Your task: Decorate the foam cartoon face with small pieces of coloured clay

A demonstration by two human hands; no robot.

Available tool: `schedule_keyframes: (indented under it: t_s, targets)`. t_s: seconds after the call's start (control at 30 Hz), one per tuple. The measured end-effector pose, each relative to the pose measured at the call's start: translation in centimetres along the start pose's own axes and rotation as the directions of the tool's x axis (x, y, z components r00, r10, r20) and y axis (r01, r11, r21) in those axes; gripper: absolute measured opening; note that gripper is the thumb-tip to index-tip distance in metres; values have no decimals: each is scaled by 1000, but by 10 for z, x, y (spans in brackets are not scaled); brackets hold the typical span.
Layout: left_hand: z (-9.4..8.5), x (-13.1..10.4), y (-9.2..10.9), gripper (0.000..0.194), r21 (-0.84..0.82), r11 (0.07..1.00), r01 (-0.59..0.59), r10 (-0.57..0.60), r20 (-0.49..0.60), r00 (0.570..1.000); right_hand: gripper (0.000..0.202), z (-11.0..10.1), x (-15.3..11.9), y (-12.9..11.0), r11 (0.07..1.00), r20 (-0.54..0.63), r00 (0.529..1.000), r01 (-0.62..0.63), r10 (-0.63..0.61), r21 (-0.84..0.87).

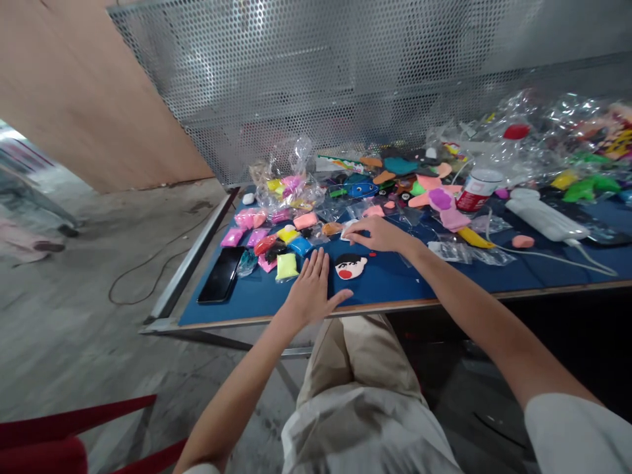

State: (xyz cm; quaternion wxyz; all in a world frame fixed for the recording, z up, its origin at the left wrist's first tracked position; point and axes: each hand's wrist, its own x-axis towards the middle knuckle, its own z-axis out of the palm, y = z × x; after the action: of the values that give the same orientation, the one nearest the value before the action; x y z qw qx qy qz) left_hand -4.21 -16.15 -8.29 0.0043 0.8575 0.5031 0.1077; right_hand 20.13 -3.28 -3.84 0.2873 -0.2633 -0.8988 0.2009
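Likely for easy reach, the clay face (351, 266) lies mid-frame beside the left hand (313, 286), thumb wide, and right hand (376, 234), grip on a white piece (347, 232) unclear.

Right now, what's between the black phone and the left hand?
Head view: teal packet, pink packet, then yellow packet nearest the left hand.

left hand (315, 284): palm down beside clay face (351, 266) | right hand (378, 235): at white piece (346, 232)
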Motion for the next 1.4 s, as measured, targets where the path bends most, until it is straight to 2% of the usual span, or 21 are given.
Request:
schedule_keyframes:
  t_s: [0.13,0.2,0.27,0.43,0.5,0.57,0.7,0.77,0.83,0.9,0.97,1.03,1.17,1.23,1.3,1.4]
  targets:
    - [-3,-63,25,101,70,994,-86,89,-43,995,31,0,-1,-1,1000,11,1000,-9,9,7]
    - [-4,-79,32,100,85,991,-99,103,-47,994,32,1,0,-2,1000,18,1000,-5,5,9]
    - [-4,-72,28,97,73,993,-89,92,-26,995,33,1,1,-4,1000,20,1000,2,-2,10]
    - [-7,1,-6,97,-9,1000,20,-19,64,998,33,2,2,-4,1000,31,1000,4,-4,-3]
    - [-9,11,-12,98,-9,999,37,-36,76,996,34,2,1,-4,1000,35,999,-2,2,-1]
    - [-9,-2,-7,100,25,999,27,-28,43,999,34,2,0,-3,1000,35,999,-11,10,4]
    - [-6,-61,17,99,115,993,-41,44,-19,999,33,2,0,-6,1000,44,999,-23,23,7]
    - [-3,-75,25,100,142,989,-44,48,-29,998,33,2,1,-9,1000,45,999,-18,18,8]
    - [-3,-69,23,98,131,991,-37,37,-3,999,34,4,2,-11,1000,47,999,-10,10,9]
    - [-7,-47,13,96,97,995,-6,3,33,999,35,4,3,-10,1000,51,999,0,0,5]
    - [-16,-24,-3,93,55,998,30,-33,41,999,35,3,3,-7,1000,54,999,9,-9,-7]
    - [-31,-10,-19,86,11,1000,23,-23,22,999,34,1,3,-5,1000,48,999,13,-12,-27]
    - [-53,-19,-36,67,-10,1000,27,-27,-71,997,30,6,-1,-21,979,-1,1000,13,-13,-202]
    - [-51,-26,-32,65,11,1000,16,-15,-71,997,31,20,-5,-41,942,-15,1000,9,-15,-336]
    - [-41,-29,-24,74,55,998,-2,6,-72,997,36,43,-9,-62,908,-18,1000,6,-15,-420]
    - [-24,-30,-13,86,105,994,-6,11,-54,998,58,77,-18,-84,869,18,1000,17,-10,-495]
